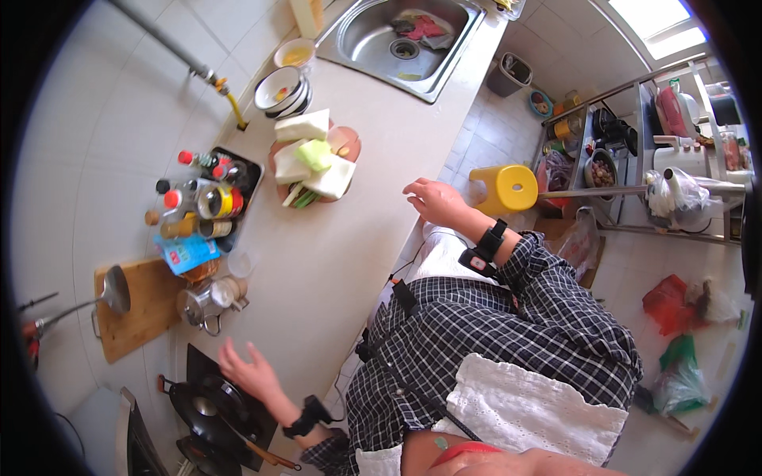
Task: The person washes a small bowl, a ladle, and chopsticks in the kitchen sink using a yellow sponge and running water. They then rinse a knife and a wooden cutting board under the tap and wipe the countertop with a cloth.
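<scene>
My left hand (250, 368), its fingers apart and nothing in it, is raised over the counter beside the black wok (199, 407) on the stove. Close above that hand in the picture stand a glass pot (199, 306) and small jars. My right hand (439, 201) is held at the counter's front edge, empty, with loosely spread fingers. Farther in on the counter is a round reddish board or plate (351, 141) bearing white blocks (333, 177), a pale green vegetable piece (314, 154) and green stalks (306, 198). Stacked bowls (278, 88) stand behind it.
A tray of sauce bottles (250, 202), a blue packet (187, 254) and a wooden cutting board (140, 309) line the wall. The steel sink (381, 35) holds cloth-like items. A yellow stool (511, 189), a bin (509, 74), metal shelving (637, 190) and plastic bags (678, 369) are on the floor side.
</scene>
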### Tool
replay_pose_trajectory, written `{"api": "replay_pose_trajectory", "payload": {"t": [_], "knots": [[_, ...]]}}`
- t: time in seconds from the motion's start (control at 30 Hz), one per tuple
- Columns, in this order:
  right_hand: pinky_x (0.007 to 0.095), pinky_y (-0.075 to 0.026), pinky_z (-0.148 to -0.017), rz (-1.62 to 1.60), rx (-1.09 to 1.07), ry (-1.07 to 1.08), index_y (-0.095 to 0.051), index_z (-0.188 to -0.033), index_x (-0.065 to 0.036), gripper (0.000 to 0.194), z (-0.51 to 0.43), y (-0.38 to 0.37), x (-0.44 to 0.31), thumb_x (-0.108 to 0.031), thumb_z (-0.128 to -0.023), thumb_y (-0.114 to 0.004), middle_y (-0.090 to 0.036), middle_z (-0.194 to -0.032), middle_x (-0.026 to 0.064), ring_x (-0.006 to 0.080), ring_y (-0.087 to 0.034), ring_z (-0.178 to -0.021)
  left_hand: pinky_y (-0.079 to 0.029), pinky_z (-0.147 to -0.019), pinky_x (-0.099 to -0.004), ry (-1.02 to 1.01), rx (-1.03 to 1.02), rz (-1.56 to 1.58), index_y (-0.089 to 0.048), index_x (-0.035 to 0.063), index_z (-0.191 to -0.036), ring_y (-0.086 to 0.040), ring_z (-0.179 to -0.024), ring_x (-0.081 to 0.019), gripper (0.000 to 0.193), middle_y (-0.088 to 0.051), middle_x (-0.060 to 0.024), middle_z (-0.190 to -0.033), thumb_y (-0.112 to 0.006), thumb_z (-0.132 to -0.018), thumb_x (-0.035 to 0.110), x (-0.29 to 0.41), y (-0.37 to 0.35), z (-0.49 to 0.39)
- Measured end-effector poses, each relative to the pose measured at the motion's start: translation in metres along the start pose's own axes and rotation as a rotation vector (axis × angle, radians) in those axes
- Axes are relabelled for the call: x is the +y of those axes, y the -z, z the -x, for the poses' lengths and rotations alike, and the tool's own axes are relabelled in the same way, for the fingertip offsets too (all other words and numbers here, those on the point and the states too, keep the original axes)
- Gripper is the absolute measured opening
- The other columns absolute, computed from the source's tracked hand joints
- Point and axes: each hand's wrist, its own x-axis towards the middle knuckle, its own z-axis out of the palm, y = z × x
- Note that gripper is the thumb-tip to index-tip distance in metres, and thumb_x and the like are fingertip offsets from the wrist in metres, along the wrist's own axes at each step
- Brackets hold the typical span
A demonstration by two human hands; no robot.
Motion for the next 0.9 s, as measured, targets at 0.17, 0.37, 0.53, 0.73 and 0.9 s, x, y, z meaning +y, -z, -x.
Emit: {"api": "replay_pose_trajectory", "payload": {"t": [0.17, 0.37, 0.53, 0.73, 0.9], "knots": [[0.0471, -0.056, -0.088, 0.002, -0.083, 0.049, -0.071, -0.115, -0.013, 0.024, -0.008, -0.015, -0.017, -0.021, -0.096, -0.061, -0.071, -0.112, 0.0118, 0.0364, -0.069, -0.101, -0.042, -0.109, -0.0513, 0.242, -0.179, 0.154, -0.062, 0.0081, -0.132, -0.051, -0.130, -0.0396, 0.040, -0.058, -0.0174, -0.137, -0.070, -0.094, 0.016, 0.014, -0.049, 0.079], [0.0470, -0.057, -0.084, 0.012, -0.016, 0.042, -0.073, -0.111, -0.011, 0.022, -0.021, -0.012, -0.022, -0.021, -0.097, -0.059, -0.073, -0.104, 0.0149, 0.0363, -0.070, -0.097, -0.043, -0.108, -0.0489, 0.108, -0.321, 0.352, -0.064, 0.0042, -0.126, -0.053, -0.127, -0.0383, 0.035, -0.063, -0.0172, -0.129, -0.070, -0.093, 0.017, 0.034, -0.061, 0.072], [0.0471, -0.057, -0.081, -0.022, 0.178, 0.067, -0.074, -0.107, -0.010, 0.021, -0.052, 0.021, -0.011, -0.022, -0.097, -0.059, -0.075, -0.100, 0.0155, 0.0378, -0.071, -0.093, -0.042, -0.110, -0.0485, -0.118, -0.258, 0.314, -0.065, 0.0035, -0.126, -0.053, -0.128, -0.0388, 0.036, -0.064, -0.0169, -0.129, -0.068, -0.094, 0.019, 0.067, -0.047, 0.028], [0.0457, -0.056, -0.084, -0.019, 0.203, 0.161, -0.075, -0.106, -0.010, 0.020, -0.072, 0.036, -0.040, -0.019, -0.097, -0.060, -0.074, -0.102, 0.0145, 0.0371, -0.070, -0.096, -0.042, -0.109, -0.0483, -0.190, -0.332, 0.329, -0.067, 0.0063, -0.124, -0.055, -0.126, -0.0380, 0.033, -0.066, -0.0160, -0.124, -0.068, -0.094, 0.020, 0.076, -0.050, 0.004], [0.0455, -0.056, -0.087, 0.089, 0.065, 0.208, -0.076, -0.106, -0.010, 0.023, -0.136, 0.047, -0.038, -0.023, -0.097, -0.059, -0.074, -0.103, 0.0135, 0.0363, -0.069, -0.099, -0.044, -0.106, -0.0468, -0.294, -0.305, 0.320, -0.068, 0.0076, -0.122, -0.058, -0.122, -0.0368, 0.031, -0.067, -0.0151, -0.121, -0.069, -0.093, 0.020, 0.128, -0.073, -0.024]]}}
